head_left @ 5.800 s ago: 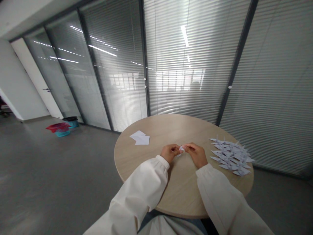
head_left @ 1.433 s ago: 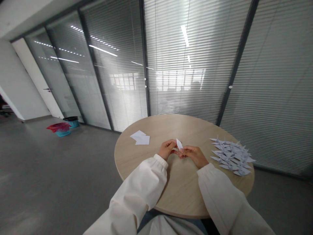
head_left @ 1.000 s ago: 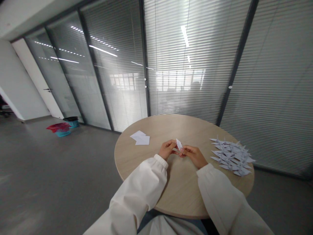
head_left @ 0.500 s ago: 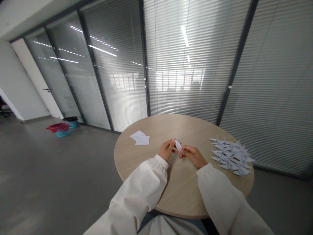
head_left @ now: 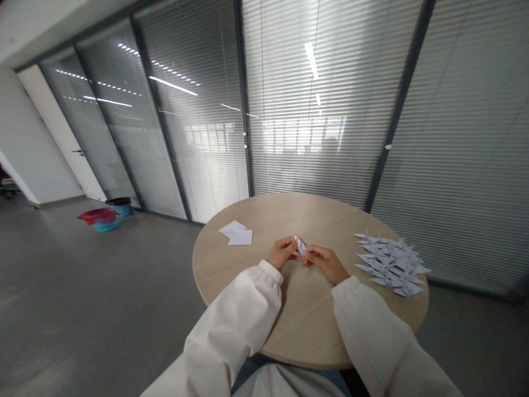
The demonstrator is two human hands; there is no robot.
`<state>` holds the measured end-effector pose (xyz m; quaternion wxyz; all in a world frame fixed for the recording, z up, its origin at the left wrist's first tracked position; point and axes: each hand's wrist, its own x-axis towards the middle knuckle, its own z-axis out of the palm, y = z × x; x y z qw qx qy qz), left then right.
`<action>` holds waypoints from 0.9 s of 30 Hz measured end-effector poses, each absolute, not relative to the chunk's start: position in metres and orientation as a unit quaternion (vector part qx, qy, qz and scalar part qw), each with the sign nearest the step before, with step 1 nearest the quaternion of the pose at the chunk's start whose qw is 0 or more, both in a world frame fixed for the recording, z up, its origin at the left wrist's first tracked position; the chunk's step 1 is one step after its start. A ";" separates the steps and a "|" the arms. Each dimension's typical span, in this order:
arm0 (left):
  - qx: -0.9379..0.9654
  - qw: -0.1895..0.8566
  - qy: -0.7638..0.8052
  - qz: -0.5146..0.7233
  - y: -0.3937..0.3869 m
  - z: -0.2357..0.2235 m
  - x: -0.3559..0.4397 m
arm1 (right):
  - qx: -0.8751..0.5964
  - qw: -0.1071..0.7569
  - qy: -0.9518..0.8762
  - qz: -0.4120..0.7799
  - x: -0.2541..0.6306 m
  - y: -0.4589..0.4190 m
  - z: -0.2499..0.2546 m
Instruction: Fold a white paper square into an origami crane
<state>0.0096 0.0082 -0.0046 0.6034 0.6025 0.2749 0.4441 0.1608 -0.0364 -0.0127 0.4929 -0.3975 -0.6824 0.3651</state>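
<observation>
A small folded piece of white paper (head_left: 301, 246) is held between my two hands, just above the round wooden table (head_left: 306, 309). My left hand (head_left: 282, 252) pinches its upper left side with thumb and fingers. From the right, my right hand (head_left: 329, 262) grips the lower end, fingers closed around it. The fold's finer creases are too small to make out. To the right lies a cluster of folded white paper cranes (head_left: 392, 263). Flat sheets of white paper (head_left: 240, 234) overlap at the table's left side.
Beyond the table stands a glass partition (head_left: 314, 110) with blinds. On the grey floor at left are a bin with a red bag (head_left: 99, 218) and a bin with a black liner (head_left: 120, 206). A white door (head_left: 61, 132) is farther left.
My left thumb and fingers have shifted slightly on the folded paper, which now looks narrower and more pointed at the top. The cranes and flat sheets have not moved.
</observation>
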 end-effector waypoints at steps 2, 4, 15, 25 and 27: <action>0.588 0.625 0.269 0.437 0.009 -0.006 0.010 | -0.399 0.490 -0.685 0.361 0.161 -0.037 -0.012; 0.575 0.642 0.262 0.434 0.009 -0.006 0.011 | -0.401 0.490 -0.688 0.355 0.160 -0.037 -0.013; 0.538 0.691 0.240 0.418 0.009 -0.011 0.013 | -0.422 0.487 -0.689 0.333 0.161 -0.036 -0.017; 0.551 0.694 0.214 0.411 0.011 -0.015 0.015 | -0.433 0.490 -0.698 0.292 0.161 -0.033 -0.022; 0.553 0.689 0.216 0.415 0.010 -0.016 0.015 | -0.433 0.492 -0.696 0.294 0.161 -0.034 -0.021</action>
